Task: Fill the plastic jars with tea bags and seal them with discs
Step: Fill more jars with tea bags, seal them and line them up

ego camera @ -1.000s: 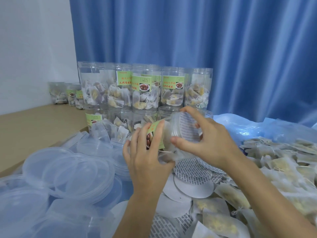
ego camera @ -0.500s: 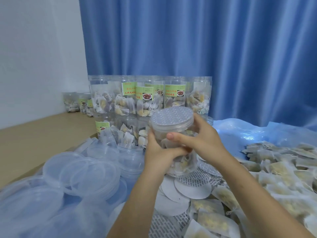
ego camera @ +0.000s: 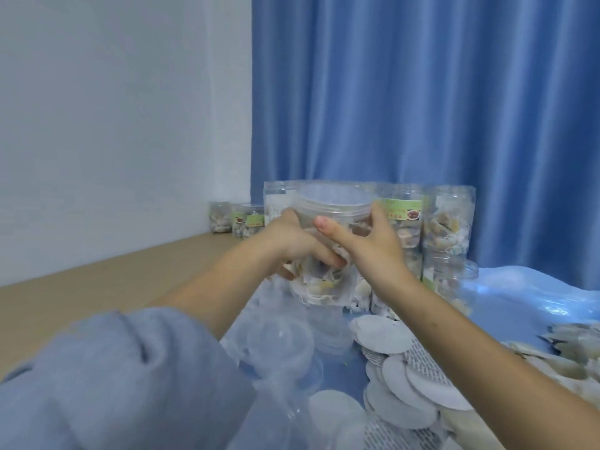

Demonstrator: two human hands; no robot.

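Observation:
A clear plastic jar packed with tea bags is held up in front of the stacked jars, a pale disc lying on its mouth. My left hand grips its body from the left, fingers curled across the front. My right hand holds it from the right, thumb on the front below the threaded neck and fingers round the far side. Loose white and printed discs lie in a heap at the lower right. Tea bags pile up at the right edge.
Filled, labelled jars stand stacked two high against the blue curtain, with more jars by the white wall. Clear plastic lids lie heaped lower centre on blue plastic sheeting. A brown table surface extends left.
Both hands have lifted the jar higher and farther away, toward the stacked jars. The view has tilted up and my left sleeve has come into view.

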